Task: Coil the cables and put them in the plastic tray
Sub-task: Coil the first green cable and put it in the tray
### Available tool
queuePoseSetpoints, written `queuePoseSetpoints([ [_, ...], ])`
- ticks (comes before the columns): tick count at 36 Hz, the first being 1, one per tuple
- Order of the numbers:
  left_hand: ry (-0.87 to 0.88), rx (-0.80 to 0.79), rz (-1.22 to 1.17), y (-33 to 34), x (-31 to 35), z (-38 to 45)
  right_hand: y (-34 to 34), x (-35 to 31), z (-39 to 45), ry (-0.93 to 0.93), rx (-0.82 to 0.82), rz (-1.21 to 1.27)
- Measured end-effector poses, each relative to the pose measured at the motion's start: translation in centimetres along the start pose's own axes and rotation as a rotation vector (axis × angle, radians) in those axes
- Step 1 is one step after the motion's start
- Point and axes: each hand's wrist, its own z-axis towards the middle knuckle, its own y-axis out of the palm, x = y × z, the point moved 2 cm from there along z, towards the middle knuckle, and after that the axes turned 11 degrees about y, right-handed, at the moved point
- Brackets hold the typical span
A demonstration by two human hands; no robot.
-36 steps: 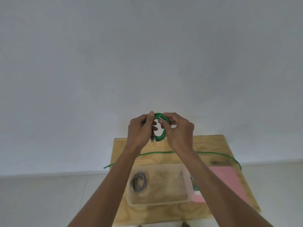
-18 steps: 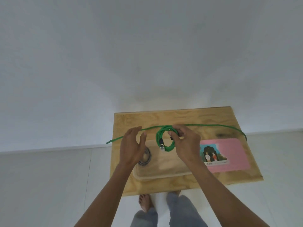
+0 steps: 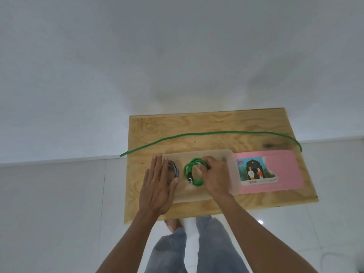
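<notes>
Coil and tray already line up: the green coil (image 3: 194, 172) hangs from the right hand (image 3: 215, 177), whose fingers are curled round its right side, directly over the middle of the plastic tray (image 3: 234, 174). Its loop faces the camera, with a connector dangling on the left side of the loop toward the tray floor; whether the coil touches that floor cannot be told. The left hand (image 3: 157, 186) lies flat with fingers straight, holding nothing, over the tray's left end, where a grey coiled cable (image 3: 174, 170) sits partly hidden beneath it. The drop therefore looks like a short move straight down, with the right hand plainly the nearer one. Behind the tray, well apart from both hands, a second green cable (image 3: 226, 133) stretches uncoiled along the wooden board (image 3: 177, 125), its long axis left to right, its left end overhanging the board's edge. A pink card (image 3: 279, 170) lies just right of the tray.
</notes>
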Motion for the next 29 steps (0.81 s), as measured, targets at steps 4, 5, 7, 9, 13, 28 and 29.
queuePoseSetpoints([
  [4, -0.003, -0.020, 0.012, 0.3, -0.2, -0.2, 1.3, 0.0, 0.3, -0.007, -0.011, -0.021],
  [5, -0.007, -0.022, 0.013, 0.3, -0.2, -0.2, 1.6, 0.1, 0.4, -0.014, -0.009, -0.026],
  [7, -0.009, -0.025, 0.020, 0.4, -0.2, -0.2, 1.9, 0.3, 0.5, -0.017, -0.007, -0.039],
  [9, -0.008, -0.028, 0.029, 0.6, -0.3, -0.3, 2.1, 0.5, 0.7, 0.006, -0.005, -0.039],
  [13, -0.008, -0.026, 0.034, 0.8, -0.3, -0.3, 2.3, 0.9, 1.2, 0.063, -0.022, -0.015],
  [28, -0.009, -0.035, 0.066, 0.9, -0.4, -0.3, 2.7, 0.7, 1.0, 0.106, -0.110, -0.009],
  [29, -0.008, -0.035, 0.066, 0.9, -0.3, -0.3, 2.6, 0.7, 1.0, 0.107, -0.113, -0.010],
])
